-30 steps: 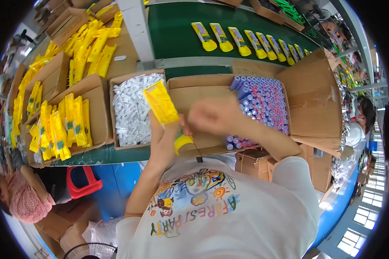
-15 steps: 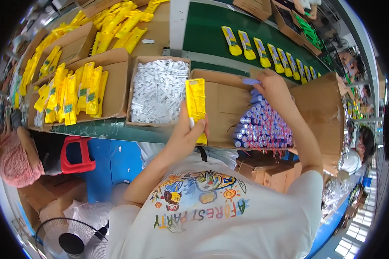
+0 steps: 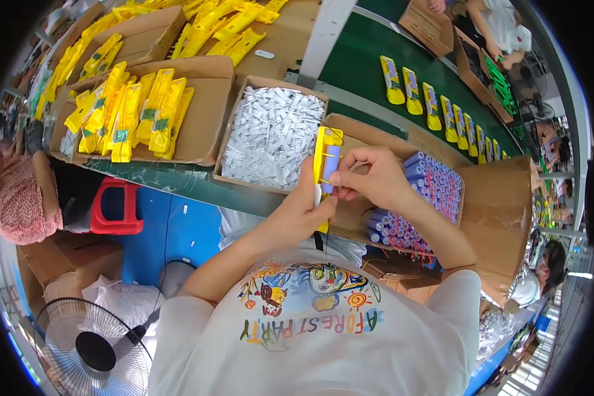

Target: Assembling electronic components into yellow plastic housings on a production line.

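My left hand (image 3: 308,201) is closed round a long yellow plastic casing (image 3: 319,153), which stands roughly upright in front of me. Lying along the casing is a purple cylindrical battery cell (image 3: 331,165). My right hand (image 3: 371,177) pinches at the cell's lower end with thumb and fingers, against the casing. Just right of that hand a cardboard box (image 3: 369,137) holds stacked purple cells (image 3: 435,186) with red wires. Left of the casing is a box of small white strips (image 3: 270,135).
A carton with yellow casings (image 3: 155,119) stands at the left, more casings behind it. Filled yellow casings (image 3: 431,105) lie in a row on the green conveyor (image 3: 369,49). A metal post (image 3: 328,36) rises behind the boxes. A fan (image 3: 96,350) is at lower left.
My right hand has come left from the box of cells, bringing a purple cell to the yellow casing. The casing has turned slightly in my left hand, and the whole view has shifted.
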`<state>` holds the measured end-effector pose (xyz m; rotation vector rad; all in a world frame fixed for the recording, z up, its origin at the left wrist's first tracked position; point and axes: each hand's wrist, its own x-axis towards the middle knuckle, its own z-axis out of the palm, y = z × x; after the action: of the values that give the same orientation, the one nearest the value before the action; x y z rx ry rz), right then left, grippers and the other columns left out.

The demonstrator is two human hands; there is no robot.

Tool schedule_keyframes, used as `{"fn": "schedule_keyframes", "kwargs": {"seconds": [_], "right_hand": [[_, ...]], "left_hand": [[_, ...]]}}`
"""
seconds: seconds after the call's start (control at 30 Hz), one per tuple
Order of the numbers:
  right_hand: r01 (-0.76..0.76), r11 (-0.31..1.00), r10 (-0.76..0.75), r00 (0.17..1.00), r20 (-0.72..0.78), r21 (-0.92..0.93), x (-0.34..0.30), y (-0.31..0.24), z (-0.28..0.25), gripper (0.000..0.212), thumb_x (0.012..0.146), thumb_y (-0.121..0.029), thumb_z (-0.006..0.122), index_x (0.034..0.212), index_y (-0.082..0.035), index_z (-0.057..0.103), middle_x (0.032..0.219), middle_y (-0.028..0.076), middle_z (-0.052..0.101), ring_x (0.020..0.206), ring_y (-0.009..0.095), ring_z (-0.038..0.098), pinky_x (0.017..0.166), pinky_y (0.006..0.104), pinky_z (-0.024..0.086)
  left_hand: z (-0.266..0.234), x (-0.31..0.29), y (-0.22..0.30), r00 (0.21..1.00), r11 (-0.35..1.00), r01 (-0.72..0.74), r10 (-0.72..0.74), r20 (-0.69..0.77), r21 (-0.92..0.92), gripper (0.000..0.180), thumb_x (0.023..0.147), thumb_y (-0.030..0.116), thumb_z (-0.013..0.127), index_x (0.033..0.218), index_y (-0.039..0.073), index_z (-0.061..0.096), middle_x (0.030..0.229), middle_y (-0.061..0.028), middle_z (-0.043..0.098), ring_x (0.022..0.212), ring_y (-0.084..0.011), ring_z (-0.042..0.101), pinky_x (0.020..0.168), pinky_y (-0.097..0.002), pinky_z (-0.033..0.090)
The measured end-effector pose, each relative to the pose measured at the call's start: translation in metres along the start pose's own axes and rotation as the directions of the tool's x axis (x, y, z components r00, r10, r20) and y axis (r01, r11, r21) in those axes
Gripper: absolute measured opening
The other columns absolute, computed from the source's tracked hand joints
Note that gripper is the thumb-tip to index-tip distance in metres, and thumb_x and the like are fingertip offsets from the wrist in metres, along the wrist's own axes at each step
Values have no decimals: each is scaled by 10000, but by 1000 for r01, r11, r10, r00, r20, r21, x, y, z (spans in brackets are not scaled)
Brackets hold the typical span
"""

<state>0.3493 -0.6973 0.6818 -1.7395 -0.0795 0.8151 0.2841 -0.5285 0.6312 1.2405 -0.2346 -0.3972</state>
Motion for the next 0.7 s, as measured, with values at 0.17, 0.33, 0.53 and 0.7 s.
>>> {"fn": "schedule_keyframes", "kwargs": {"seconds": [0.17,0.33,0.53,0.7], "right_hand": [[156,986,-137,961,240,-59,88,-9,22,132,839,-148,703,853,-38,631,808,4,631,705,111,599,569,273,493],[599,-58,-667,572,478,-799,143,-1,13,136,748,-126,720,860,-90,653,896,10,552,851,200,550,695,316,488],[634,119,-721,584,373,-764,119,-6,5,132,751,-89,706,864,-81,638,939,35,551,902,206,554,720,309,471],[665,543,-694,699,172,-512,101,-9,12,67,818,-49,656,871,-46,616,1023,35,598,926,141,578,738,262,465]], "left_hand": [[-46,-19,18,909,927,110,-239,-340,-358,445,873,-8,517,1246,97,297,1011,-107,499,744,-162,570,630,-318,525],[-70,-39,9,827,856,-204,-109,-551,-475,446,882,13,485,1268,124,290,1009,-110,506,729,-211,566,606,-395,547],[-53,-39,11,863,869,-171,-94,-496,-463,467,874,1,473,1277,108,262,966,-111,526,723,-213,580,601,-398,553],[-46,-36,6,870,906,-145,-74,-488,-397,458,879,-4,472,1279,84,267,1009,-132,543,781,-221,604,683,-374,550]]}}
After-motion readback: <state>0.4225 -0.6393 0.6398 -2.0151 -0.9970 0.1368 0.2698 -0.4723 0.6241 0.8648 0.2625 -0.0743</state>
